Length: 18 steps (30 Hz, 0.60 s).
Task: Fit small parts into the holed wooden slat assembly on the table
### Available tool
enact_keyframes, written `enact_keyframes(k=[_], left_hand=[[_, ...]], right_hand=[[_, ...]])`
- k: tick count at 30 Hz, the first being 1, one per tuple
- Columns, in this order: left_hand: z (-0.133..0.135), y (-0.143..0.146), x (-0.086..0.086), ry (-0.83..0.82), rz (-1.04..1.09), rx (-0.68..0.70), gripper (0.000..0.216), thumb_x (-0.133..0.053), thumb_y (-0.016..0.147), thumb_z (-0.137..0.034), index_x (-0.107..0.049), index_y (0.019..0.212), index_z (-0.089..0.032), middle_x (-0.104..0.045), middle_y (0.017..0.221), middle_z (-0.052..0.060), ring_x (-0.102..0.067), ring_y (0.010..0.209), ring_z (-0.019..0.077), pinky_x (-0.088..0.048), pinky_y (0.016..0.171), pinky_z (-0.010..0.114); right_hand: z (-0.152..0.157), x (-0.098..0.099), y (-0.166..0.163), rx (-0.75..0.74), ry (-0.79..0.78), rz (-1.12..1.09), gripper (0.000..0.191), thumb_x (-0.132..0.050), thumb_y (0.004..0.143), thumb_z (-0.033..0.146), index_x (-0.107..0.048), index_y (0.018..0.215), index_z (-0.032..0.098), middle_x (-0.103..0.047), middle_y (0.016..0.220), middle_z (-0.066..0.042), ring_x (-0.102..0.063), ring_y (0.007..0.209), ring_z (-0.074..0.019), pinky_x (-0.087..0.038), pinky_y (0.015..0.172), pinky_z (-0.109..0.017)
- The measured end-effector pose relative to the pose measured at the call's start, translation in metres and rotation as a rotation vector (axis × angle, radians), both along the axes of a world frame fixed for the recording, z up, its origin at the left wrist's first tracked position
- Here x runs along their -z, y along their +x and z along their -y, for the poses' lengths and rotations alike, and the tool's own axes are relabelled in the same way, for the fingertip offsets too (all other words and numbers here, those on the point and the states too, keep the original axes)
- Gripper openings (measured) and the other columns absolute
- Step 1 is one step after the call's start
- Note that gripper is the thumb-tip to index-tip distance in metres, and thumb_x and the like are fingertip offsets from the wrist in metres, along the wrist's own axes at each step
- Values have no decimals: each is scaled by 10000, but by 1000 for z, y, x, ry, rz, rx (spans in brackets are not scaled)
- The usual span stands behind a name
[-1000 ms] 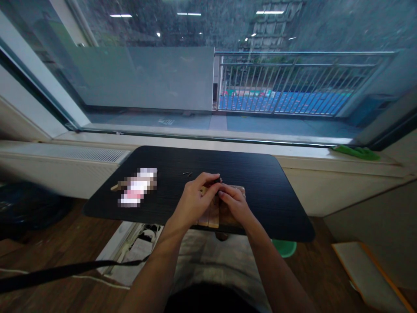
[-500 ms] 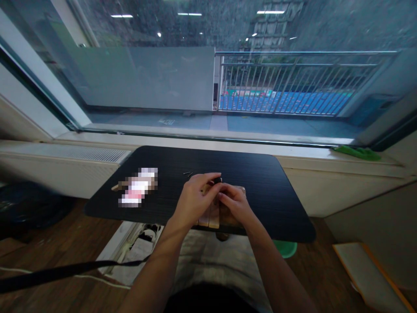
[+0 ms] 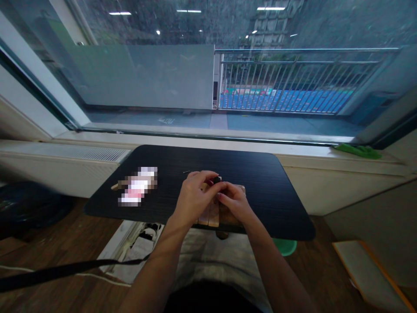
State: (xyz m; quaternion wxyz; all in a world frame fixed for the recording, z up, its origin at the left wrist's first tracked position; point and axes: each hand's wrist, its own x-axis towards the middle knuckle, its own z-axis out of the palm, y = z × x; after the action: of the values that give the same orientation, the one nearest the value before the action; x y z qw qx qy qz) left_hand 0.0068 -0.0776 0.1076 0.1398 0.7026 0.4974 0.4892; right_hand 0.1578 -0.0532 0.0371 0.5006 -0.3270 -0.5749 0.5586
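Observation:
Over the near middle of the black table [image 3: 260,182], my left hand [image 3: 193,193] and my right hand [image 3: 237,202] meet with their fingertips together. A small black piece [image 3: 217,179] shows between the thumb and fingers of my left hand; its kind is unclear. My right hand is closed against the left thumb, and what its fingers pinch is hidden. Below them lie flat wooden strips [image 3: 213,215] side by side, partly covered by both hands. A thin, dark, screw-like piece [image 3: 186,172] lies just beyond my left hand.
A blurred-out pinkish-white item [image 3: 138,187] and a light wooden stick [image 3: 114,187] lie on the table's left. Behind the table run a window sill with a green cloth [image 3: 358,151] and a radiator [image 3: 81,156]. Under the right side sits a green basin [image 3: 286,247].
My left hand has shifted slightly left and now covers part of the small screw-like pieces. The fingers have moved a little around the black piece. The view has tilted slightly.

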Motion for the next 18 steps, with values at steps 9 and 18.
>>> enact_keyframes(k=[9, 18], left_hand=[[-3, -2, 3, 22, 10, 2, 138, -765, 813, -217, -781, 947, -188, -794, 902, 61, -715, 876, 220, -566, 868, 375], [-1, -1, 4, 22, 11, 25, 178, -722, 845, -218, -789, 1011, -212, -800, 891, 51, -714, 861, 213, -564, 871, 378]], right_hand=[[-1, -3, 3, 27, 121, 95, 171, -672, 792, 301, -738, 926, 219, -729, 853, -19, -648, 783, -171, -532, 712, -291], [0, -9, 4, 31, 195, 105, 148, -644, 808, 275, -769, 876, 231, -763, 889, -28, -673, 839, -194, -545, 769, -313]])
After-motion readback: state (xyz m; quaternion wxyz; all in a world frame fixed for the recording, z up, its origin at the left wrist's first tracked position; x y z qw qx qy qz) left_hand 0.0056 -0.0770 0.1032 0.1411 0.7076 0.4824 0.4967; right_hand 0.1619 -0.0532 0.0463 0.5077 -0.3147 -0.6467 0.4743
